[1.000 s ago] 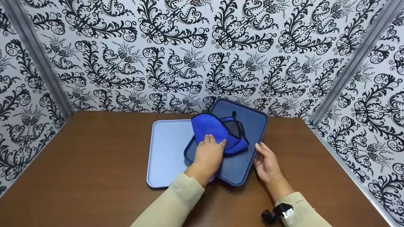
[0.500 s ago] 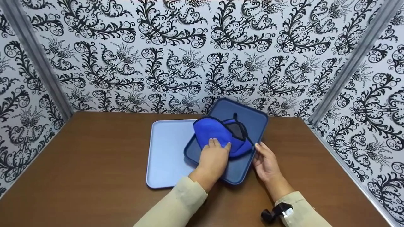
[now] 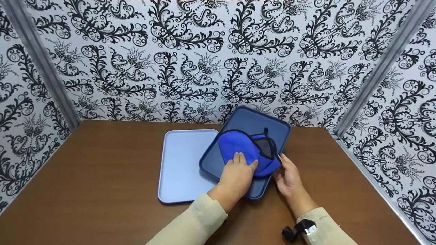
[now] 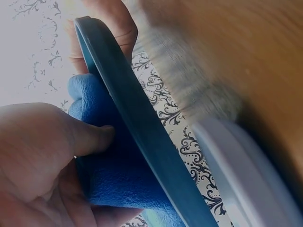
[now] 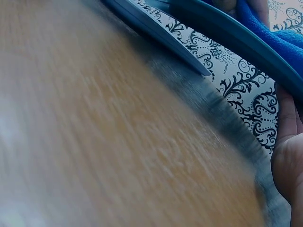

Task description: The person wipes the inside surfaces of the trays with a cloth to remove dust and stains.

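A blue cloth (image 3: pixel 238 144) with black edging, a dark grey patch and a small black loop lies folded on the navy tray (image 3: pixel 252 117). My left hand (image 3: pixel 235 177) presses on it, fingers pointing away from me. Seen from the left wrist, the thumb (image 4: pixel 97 138) lies against the fuzzy blue fabric, which sits between hand and tray. Its other fingers are partly hidden there. My right hand (image 3: pixel 289 178) grips the navy tray by its right edge, with part of the fingers behind the rim. That tray is tilted and turned at an angle.
A light blue tray (image 3: pixel 184 163) lies flat on the brown wooden table (image 3: pixel 102 170), its right part overlapped by the navy tray. Patterned walls (image 3: pixel 190 68) rise at the back and sides. A black wrist camera (image 3: pixel 296 229) is strapped to the right sleeve.
My left hand and the blue cloth have slid right and toward me across the navy tray, baring more of its left side. The right hand and both trays stay nearly in place.
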Tool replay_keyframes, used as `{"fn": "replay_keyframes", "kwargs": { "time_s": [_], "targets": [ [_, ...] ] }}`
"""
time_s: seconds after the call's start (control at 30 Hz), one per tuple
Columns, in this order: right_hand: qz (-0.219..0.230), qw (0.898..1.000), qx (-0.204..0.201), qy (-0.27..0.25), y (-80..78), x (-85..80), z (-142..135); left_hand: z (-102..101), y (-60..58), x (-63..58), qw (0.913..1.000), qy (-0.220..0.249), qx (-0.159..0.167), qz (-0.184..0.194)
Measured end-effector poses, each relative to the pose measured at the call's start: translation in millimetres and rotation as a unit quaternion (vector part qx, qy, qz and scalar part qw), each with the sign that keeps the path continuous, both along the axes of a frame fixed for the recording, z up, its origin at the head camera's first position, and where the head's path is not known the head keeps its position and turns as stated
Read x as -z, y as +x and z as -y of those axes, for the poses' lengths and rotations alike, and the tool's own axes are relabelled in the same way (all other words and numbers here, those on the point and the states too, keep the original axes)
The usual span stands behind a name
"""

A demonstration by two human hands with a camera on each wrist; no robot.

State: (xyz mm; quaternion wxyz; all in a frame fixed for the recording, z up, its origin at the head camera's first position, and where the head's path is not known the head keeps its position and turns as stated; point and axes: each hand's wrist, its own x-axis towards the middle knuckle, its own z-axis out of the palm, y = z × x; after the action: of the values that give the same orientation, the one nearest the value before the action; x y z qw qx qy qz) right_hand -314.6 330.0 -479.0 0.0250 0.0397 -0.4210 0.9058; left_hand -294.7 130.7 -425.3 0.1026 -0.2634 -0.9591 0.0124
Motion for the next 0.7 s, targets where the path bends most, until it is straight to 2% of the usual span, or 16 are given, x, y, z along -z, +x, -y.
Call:
{"fn": "replay_keyframes", "kwargs": {
  "time_s": [0.2, 0.37, 0.53, 0.7],
  "targets": [
    [0.004, 1.0, 0.009, 0.02, -0.3, 1.0, -0.4, 0.4, 1.1, 1.7, 0.9995, 0.003, 0.031, 0.002],
    [0.0, 1.0, 0.002, 0.004, 0.1, 0.4, -2.1, 1.5, -0.6, 1.8, 0.9988, 0.009, 0.049, 0.0],
    [-0.006, 1.0, -0.01, -0.019, -0.1, 0.2, -3.3, 3.4, -2.6, 1.8, 0.9987, 0.004, 0.051, -0.003],
    [0.016, 1.0, 0.012, -0.018, -0.4, -1.7, -3.1, 5.1, -4.8, 0.3, 0.9991, -0.004, 0.043, -0.001]
  ]
}}
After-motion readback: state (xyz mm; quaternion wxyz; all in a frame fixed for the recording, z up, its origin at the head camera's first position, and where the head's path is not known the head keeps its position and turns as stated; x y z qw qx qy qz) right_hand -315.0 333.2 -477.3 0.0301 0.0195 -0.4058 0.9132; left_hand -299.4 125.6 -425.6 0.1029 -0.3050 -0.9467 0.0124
